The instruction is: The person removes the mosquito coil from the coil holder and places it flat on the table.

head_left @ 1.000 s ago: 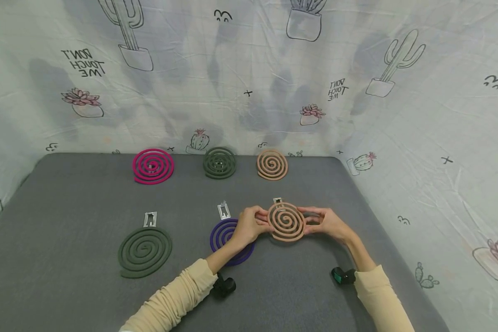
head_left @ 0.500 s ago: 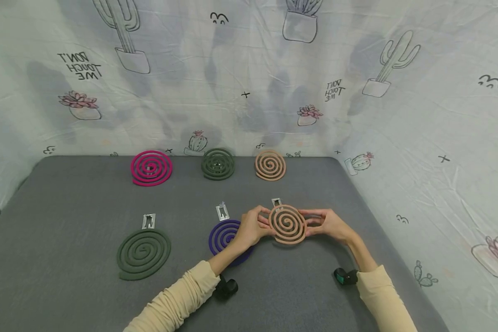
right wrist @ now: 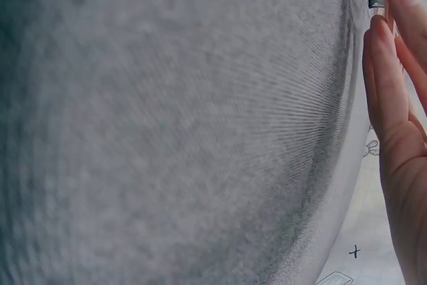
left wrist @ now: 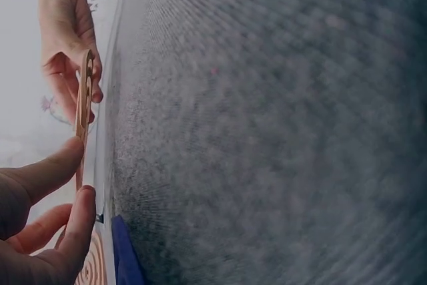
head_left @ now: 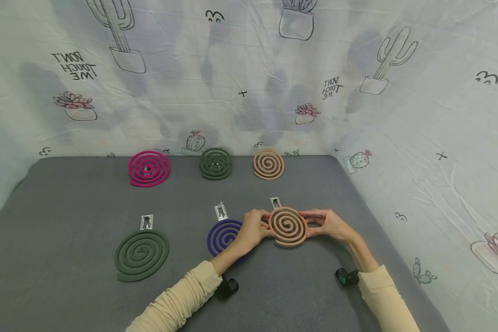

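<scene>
A flat tan spiral coil point(head_left: 287, 225), thin edge-on and wound in rings with open gaps, is pinched at opposite edges by the left hand point(head_left: 252, 229) and right hand point(head_left: 331, 225) above the grey table point(head_left: 79, 203).

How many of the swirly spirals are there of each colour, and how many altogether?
Pink: 1, the pink spiral
Green: 2, the back green spiral and the front green spiral
Tan: 2, the back tan spiral and the held tan spiral
Purple: 1, the purple spiral
Total: 6
</scene>
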`<state>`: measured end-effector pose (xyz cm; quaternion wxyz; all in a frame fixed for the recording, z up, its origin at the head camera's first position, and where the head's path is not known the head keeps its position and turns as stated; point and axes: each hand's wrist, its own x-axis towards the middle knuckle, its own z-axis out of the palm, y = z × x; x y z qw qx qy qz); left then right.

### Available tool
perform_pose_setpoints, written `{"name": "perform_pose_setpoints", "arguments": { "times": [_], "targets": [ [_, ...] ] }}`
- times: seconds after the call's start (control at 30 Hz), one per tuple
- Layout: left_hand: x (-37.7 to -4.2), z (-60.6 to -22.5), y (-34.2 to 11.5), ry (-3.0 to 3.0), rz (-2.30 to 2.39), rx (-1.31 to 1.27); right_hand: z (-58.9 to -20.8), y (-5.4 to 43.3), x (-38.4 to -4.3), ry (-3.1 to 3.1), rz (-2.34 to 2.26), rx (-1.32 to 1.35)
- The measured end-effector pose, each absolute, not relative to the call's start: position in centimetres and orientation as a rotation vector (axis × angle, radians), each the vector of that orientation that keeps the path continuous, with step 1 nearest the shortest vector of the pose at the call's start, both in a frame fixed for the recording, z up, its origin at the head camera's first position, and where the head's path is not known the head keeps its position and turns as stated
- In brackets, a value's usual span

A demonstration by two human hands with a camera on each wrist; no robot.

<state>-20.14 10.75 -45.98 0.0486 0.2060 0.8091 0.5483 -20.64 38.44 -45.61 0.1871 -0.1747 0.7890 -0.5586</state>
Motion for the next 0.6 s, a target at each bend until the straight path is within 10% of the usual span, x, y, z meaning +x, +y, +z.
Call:
{"name": "perform_pose_setpoints", "arguments": {
  "times": [0.6],
  "targets": [
    [-20.22,-45.85,10.93,2.571,1.514,0.672,-46.37,38.46,-20.74,2.374,-1.448,-0.609]
  ]
}}
